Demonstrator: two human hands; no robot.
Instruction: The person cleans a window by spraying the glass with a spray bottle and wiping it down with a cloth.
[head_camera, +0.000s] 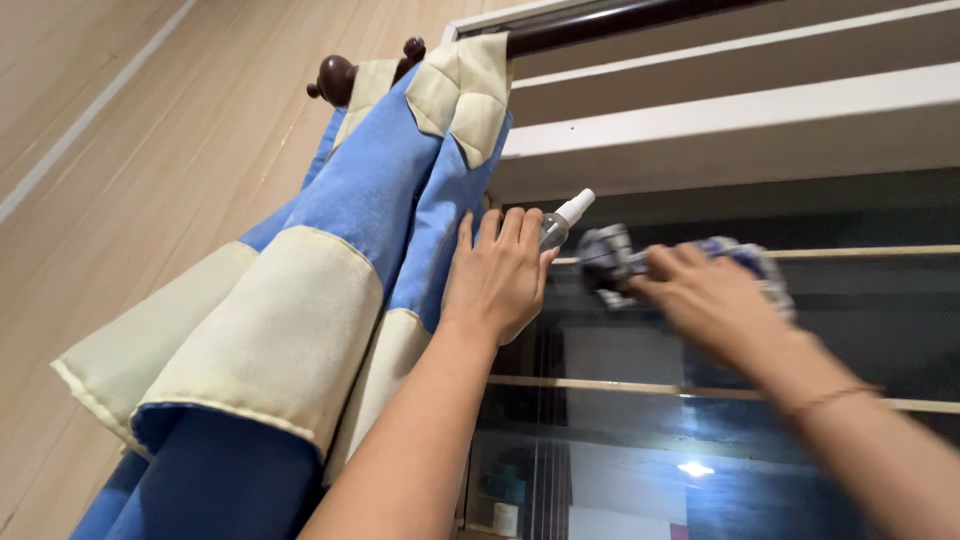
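A small spray bottle (560, 225) with a white nozzle is gripped in the left hand (497, 275), raised beside the gathered blue-and-cream curtain (330, 290); the back of the hand is turned to the camera, fingers wrapped round the bottle, nozzle pointed up and to the right. A crumpled blue-and-white cloth (625, 258) is clutched in the right hand (705, 300) and pressed to the dark window pane (860, 320), high up, just under the white frame (720, 140). Hand and cloth are blurred. The curtain is bunched to the left on a dark wooden rod (335, 78), clear of the glass.

The wiping stage is judged to be in hand, on the upper pane. For the next move, the cloth would need to be kept flat on the glass and passed evenly along it, with the bottle held off the pane and away from the curtain.
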